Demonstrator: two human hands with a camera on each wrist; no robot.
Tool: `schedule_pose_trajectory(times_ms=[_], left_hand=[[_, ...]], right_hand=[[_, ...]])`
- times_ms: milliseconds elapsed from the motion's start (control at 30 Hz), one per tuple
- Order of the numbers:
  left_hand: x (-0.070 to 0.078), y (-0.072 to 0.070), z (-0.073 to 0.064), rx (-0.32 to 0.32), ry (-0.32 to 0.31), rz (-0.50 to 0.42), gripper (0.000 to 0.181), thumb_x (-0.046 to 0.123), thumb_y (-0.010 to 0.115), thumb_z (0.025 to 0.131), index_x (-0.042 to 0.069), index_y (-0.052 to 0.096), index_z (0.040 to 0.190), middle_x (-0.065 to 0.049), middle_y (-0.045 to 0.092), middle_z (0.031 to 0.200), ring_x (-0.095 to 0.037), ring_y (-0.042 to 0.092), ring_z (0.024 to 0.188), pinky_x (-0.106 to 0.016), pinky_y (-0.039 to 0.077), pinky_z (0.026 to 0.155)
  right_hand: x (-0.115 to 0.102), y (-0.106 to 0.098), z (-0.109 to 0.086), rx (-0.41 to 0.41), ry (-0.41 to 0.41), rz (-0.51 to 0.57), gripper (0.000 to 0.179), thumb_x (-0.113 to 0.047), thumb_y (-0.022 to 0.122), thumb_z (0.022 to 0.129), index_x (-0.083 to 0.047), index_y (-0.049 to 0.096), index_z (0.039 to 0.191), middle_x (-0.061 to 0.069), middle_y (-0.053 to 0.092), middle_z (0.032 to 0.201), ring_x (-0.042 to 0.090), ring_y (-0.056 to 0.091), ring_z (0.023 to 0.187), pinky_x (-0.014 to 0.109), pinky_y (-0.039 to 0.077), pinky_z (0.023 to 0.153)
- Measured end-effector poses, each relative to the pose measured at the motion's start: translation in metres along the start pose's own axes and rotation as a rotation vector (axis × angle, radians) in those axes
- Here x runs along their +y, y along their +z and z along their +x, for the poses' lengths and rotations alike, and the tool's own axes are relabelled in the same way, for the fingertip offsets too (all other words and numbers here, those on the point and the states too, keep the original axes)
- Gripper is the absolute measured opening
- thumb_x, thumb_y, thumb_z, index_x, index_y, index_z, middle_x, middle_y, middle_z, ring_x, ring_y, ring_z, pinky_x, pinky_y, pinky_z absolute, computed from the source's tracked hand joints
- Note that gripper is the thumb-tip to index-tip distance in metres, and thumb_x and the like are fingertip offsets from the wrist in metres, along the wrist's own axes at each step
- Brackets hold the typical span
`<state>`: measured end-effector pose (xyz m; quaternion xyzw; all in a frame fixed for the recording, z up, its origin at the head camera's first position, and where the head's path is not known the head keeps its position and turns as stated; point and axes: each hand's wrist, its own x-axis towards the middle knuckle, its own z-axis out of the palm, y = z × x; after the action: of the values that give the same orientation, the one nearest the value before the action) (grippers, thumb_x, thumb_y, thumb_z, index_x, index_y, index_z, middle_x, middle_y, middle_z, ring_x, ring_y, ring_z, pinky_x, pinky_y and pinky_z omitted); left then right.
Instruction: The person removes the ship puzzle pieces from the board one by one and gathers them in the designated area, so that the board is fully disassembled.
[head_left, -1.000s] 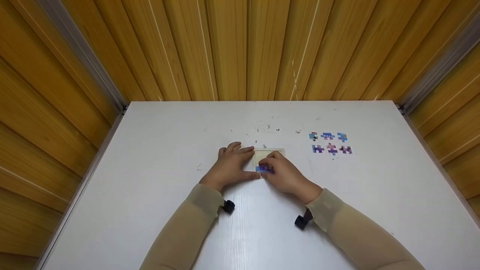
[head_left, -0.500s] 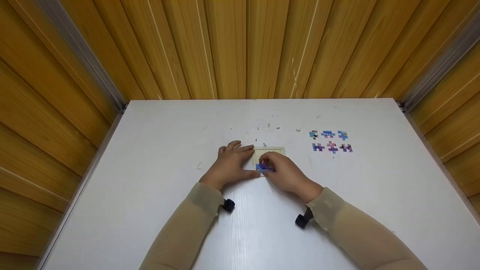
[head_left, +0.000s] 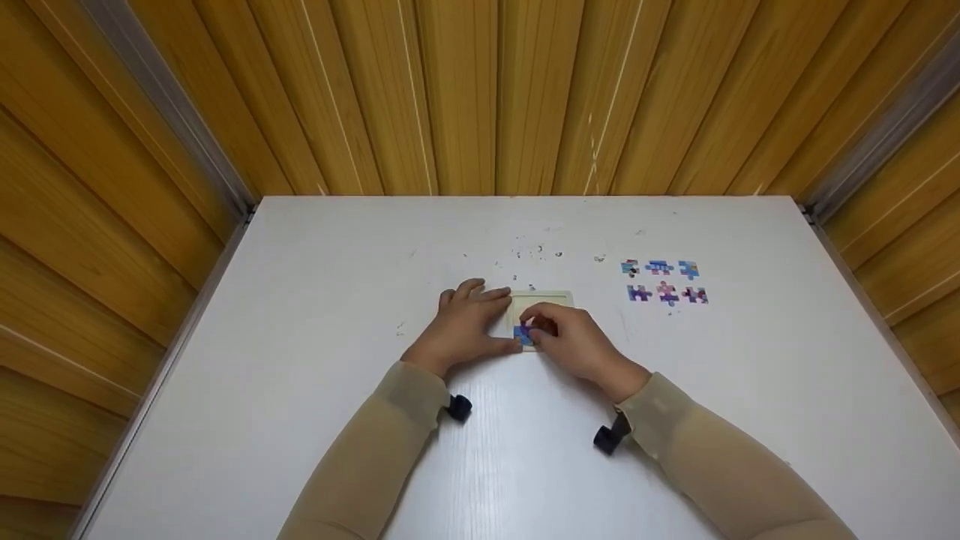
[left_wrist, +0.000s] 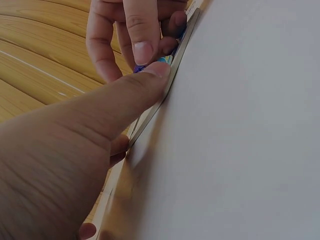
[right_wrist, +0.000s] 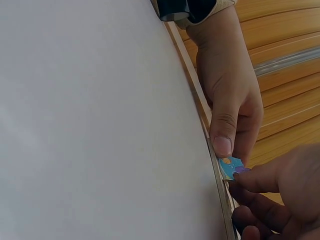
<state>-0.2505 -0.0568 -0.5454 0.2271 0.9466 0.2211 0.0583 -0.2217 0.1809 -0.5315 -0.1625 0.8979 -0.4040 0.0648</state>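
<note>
A small pale wooden puzzle tray lies on the table in front of the person. In its near left corner sits a blue puzzle piece. The left hand spans the tray's left side, its thumb at the near corner and its extended fingers at the far one. Thumb and curled forefinger of the right hand pinch a purple puzzle piece beside the blue one. Fingers partly cover that purple piece in every view, so its exact fit against the blue piece cannot be seen.
Several loose puzzle pieces lie in two rows on the white table, to the right beyond the tray. Small dark specks dot the surface behind the tray. Yellow wood-like panels wall in the back and sides.
The right thumb and forefinger have shifted slightly, with the purple piece now close against the blue one and more of the blue area showing. The left hand has stayed on the tray.
</note>
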Motion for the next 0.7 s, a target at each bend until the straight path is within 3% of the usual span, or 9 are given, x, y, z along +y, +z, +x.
schedule_pose_trajectory(times_ms=[500, 700], left_hand=[[0.001, -0.002, 0.003, 0.003, 0.001, 0.022, 0.094, 0.073, 0.083, 0.092, 0.025, 0.057, 0.169, 0.007, 0.051, 0.179, -0.031, 0.028, 0.175, -0.062, 0.025, 0.136], [0.002, -0.001, 0.002, -0.002, -0.012, 0.023, 0.095, 0.072, 0.084, 0.092, 0.026, 0.055, 0.17, 0.007, 0.05, 0.179, -0.031, 0.028, 0.175, -0.061, 0.025, 0.136]], right_hand=[[0.006, -0.011, 0.005, 0.013, 0.04, 0.149, 0.025, -0.007, 0.074, 0.106, -0.01, 0.08, 0.13, 0.01, 0.079, 0.111, 0.016, 0.066, 0.098, 0.028, 0.052, 0.09], [0.007, -0.019, 0.004, 0.017, 0.082, 0.177, 0.027, -0.01, 0.074, 0.108, -0.013, 0.08, 0.134, 0.01, 0.077, 0.119, 0.019, 0.064, 0.096, 0.026, 0.052, 0.083]])
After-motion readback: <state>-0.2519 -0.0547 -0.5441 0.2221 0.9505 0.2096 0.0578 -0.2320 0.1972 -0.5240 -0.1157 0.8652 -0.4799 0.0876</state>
